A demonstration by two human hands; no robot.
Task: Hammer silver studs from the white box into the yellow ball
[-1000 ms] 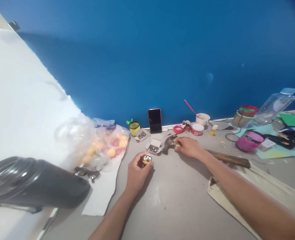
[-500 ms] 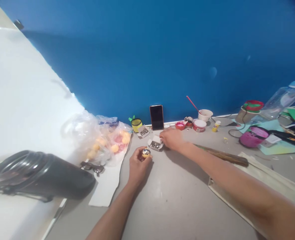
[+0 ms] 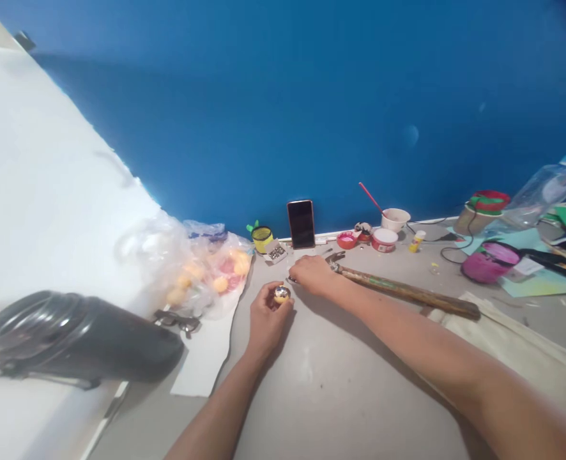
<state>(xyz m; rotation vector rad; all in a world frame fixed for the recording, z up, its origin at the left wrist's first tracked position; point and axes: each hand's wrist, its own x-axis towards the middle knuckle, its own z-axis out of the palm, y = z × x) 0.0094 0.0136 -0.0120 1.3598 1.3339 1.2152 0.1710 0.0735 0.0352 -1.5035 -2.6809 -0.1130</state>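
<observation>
- Steadily, we are holding the ball [image 3: 282, 294] in our left hand [image 3: 266, 317], its fingers and thumb curling round the sides, spread only as far as the ball's width. Its shiny metallic top is facing up, with yellow showing below; we are not able to tell whether it is touching the tabletop [image 3: 340, 396].
- Our right hand [image 3: 312, 275] is reaching palm-down over some dark metallic bits [image 3: 291, 279], just peeking out at its fingertips. Its fingers are bending downward, but the hand is hiding the rest, so we cannot tell how far apart they are or whether they are gripping anything.
- For such small pieces, we are probably doing best with a light fingertip pinch; a full grab is likely to be scattering them.
- With the ball, we are wanting a snug hold without squeezing, leaving its top uncovered.
- Beyond the right hand, an open box [image 3: 276, 252] of small shiny pieces is standing near the phone [image 3: 301, 223]; we should be minding our knuckles there.
- Beyond our right forearm, the hammer [image 3: 407, 292] is lying with its handle end by the pale cloth [image 3: 508, 338], so we are wise to be giving it room.
</observation>
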